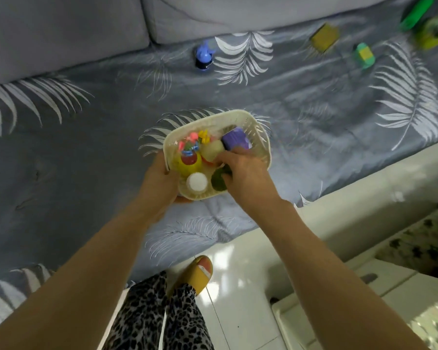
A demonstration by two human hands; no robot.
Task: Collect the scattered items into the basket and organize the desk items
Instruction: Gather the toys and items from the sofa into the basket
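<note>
- Plainly, the cream basket (259, 137) sits over the bedspread (61, 160) near its front edge, half-lifted rather than set down — probably so it can travel with the person to what is still scattered.
- Inside lie a purple block (234, 140), a white-capped bottle (197, 183), a yellow toy (190, 164) and small pink and yellow pieces.
- The left hand (162, 178) grasps the basket's near-left rim and underside, fingers curled beneath.
- The right hand (243, 170) reaches in over the near-right rim, its fingers bent around a dark green item (219, 181) — whether gripping or letting go cannot be told.
- Toward the far edge, by the sofa cushions (66, 26), a blue figure (204, 56) waits; at the far-right corner lie a yellow block (324, 39), a green-and-yellow toy (363, 55) and a green bottle (417, 12).
</note>
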